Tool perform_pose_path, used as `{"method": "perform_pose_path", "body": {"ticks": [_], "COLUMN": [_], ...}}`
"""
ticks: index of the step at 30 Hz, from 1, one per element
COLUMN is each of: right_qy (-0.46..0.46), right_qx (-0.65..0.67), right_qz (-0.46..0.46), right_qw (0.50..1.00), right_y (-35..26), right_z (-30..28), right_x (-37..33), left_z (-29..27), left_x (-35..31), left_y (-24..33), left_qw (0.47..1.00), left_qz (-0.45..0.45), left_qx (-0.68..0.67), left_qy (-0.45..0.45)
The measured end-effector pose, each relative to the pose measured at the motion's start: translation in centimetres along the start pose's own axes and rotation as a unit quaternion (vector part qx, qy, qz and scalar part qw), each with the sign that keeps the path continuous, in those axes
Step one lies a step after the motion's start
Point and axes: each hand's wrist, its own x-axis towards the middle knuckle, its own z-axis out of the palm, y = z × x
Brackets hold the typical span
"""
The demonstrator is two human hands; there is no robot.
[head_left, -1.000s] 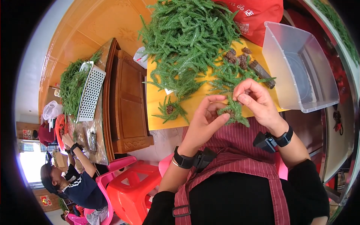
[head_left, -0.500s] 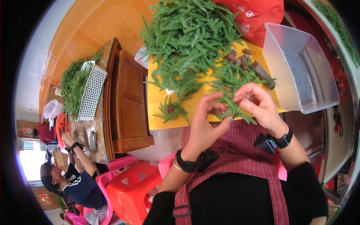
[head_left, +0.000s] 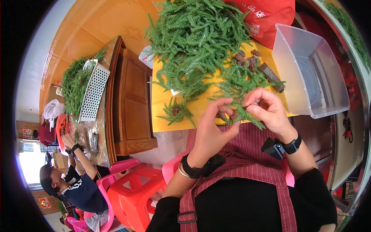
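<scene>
- Two hands meet over the near edge of the yellow table (head_left: 162, 116), both pinched on one green sprig (head_left: 242, 112).
- The left hand (head_left: 212, 129) nips the sprig's lower stem between thumb and forefinger; the right hand (head_left: 266, 110) grips its upper part with curled fingertips.
- Its long axis runs roughly from the left fingers up and rightward to the right fingers, with loose fronds trailing below the right thumb.
- Both hands sit equally close, touching it.
- Just beyond the fingertips lie more sprigs, small brown cones (head_left: 245, 60) and a brown stick (head_left: 271, 76); farther off rises the big green heap (head_left: 197, 42).
- Right of the right hand stands a clear plastic tub (head_left: 309, 65).
- Left of the left fingers lies a separate sprig with a cone (head_left: 175, 111), well apart.
- Nothing stands between the hands.
</scene>
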Motion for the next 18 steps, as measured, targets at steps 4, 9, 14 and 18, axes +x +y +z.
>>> {"method": "perform_pose_path", "body": {"ticks": [4,9,14,18], "right_qy": [0.007,-0.052,-0.082,-0.084], "right_qx": [-0.025,0.008,-0.058,-0.040], "right_qz": [0.005,0.040,-0.012,0.019], "right_qw": [1.000,0.998,0.995,0.996], "right_y": [-0.5,-1.2,-1.2,-1.0], "right_z": [-0.2,-0.3,-0.3,-0.3], "right_x": [0.0,-0.3,-0.3,-0.8], "left_z": [-0.9,-1.7,-0.8,-0.5], "left_x": [0.2,0.9,0.4,0.3], "left_y": [0.4,1.3,0.2,-0.2], "left_qw": [0.990,0.966,0.993,0.992], "left_qz": [0.074,0.176,0.016,0.033], "left_qx": [0.113,0.189,-0.040,-0.026], "left_qy": [0.034,0.028,-0.110,-0.117]}}
